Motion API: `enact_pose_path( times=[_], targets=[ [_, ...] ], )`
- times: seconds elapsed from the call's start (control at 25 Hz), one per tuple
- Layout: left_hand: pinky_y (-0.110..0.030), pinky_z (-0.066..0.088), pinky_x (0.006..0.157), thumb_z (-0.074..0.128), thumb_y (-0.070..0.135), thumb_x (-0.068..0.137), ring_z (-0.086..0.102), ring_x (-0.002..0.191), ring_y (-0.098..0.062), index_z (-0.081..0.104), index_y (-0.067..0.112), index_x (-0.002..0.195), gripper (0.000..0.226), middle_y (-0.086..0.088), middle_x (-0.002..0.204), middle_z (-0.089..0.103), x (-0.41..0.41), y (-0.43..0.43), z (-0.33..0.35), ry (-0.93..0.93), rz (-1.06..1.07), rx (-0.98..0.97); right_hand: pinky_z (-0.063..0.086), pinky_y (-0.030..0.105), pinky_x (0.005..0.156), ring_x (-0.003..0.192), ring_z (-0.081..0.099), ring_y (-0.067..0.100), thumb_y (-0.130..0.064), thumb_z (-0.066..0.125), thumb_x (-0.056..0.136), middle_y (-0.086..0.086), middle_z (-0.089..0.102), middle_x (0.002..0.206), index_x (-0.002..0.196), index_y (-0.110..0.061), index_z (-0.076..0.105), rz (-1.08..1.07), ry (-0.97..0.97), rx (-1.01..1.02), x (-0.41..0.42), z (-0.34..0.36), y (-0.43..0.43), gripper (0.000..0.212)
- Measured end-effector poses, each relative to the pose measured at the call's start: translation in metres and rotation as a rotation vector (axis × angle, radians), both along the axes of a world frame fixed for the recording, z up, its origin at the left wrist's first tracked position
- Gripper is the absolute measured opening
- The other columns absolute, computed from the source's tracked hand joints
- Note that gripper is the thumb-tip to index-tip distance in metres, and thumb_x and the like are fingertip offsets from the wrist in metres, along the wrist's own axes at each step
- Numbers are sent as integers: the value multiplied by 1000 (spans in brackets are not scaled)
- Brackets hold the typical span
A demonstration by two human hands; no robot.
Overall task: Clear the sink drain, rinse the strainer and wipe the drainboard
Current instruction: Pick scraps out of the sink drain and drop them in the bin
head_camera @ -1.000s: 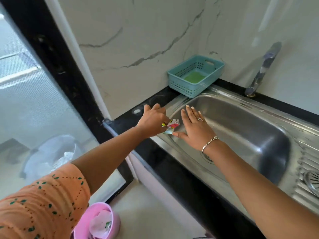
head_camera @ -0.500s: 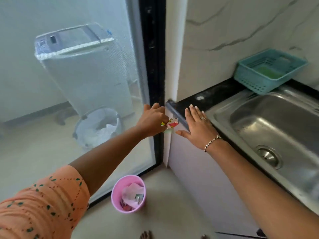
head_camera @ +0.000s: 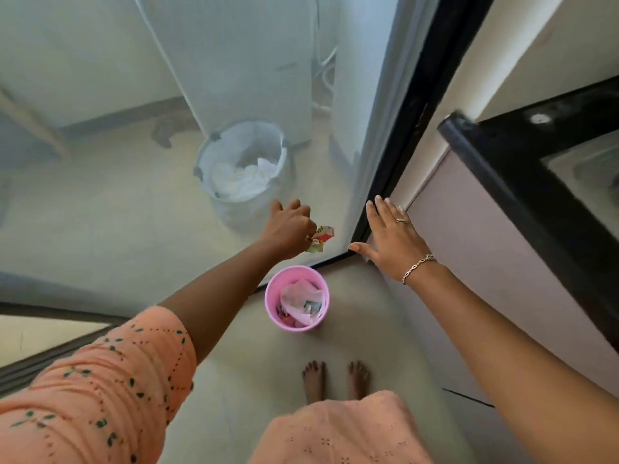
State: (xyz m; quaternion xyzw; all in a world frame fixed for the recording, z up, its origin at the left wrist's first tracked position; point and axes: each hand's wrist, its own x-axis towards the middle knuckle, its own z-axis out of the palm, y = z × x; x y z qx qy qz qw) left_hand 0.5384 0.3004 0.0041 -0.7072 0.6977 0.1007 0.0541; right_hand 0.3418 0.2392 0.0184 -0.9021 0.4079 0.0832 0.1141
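Observation:
My left hand (head_camera: pixel 290 229) is closed on a crumpled colourful wrapper (head_camera: pixel 320 238), held out above and a little beyond the small pink bin (head_camera: pixel 272 298) on the floor. The bin holds plastic and paper scraps. My right hand (head_camera: pixel 390 237) is flat and spread with nothing in it, hovering beside the wrapper near the black door frame. Only a corner of the steel sink (head_camera: pixel 589 169) shows at the right edge; the drain, strainer and drainboard are out of view.
A glass door with a black frame (head_camera: pixel 407 128) stands ahead; behind it are a white-lined bin (head_camera: pixel 243 169) and a white appliance (head_camera: pixel 241 58). The black counter edge (head_camera: pixel 522 182) and cabinet front (head_camera: pixel 485 262) rise on the right. My bare feet (head_camera: pixel 335 380) stand behind the pink bin.
My view has swung from the sink down to the floor. Both hands carried the wrapper left off the counter, now over the pink bin. Grip unchanged.

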Motion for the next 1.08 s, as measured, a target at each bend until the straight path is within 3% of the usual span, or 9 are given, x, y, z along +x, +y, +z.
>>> enact_pose_path(
  times=[0.16,0.76,1.08],
  targets=[
    [-40,27,81,58,22,83,44,101,-26,68,16,90,13,-7,98,58,14,27,-81,20,86,99,1,39,118,145,0,28,-59,33,88,16,2,157,146,-5,2,57,67,42,17,-67,-1,84],
    [-43,34,88,44,11,88,40,110,-33,60,10,108,26,-14,114,51,20,32,-362,-53,97,221,-2,39,118,145,2,29,-57,37,87,18,8,156,145,-4,7,189,121,147,40,-318,-11,84],
    [-41,35,83,50,14,87,41,109,-31,62,10,110,26,-12,122,51,5,33,-425,-3,148,294,0,40,118,145,3,30,-58,34,87,18,8,155,146,-4,6,188,133,144,30,-371,-23,84]
  ],
)
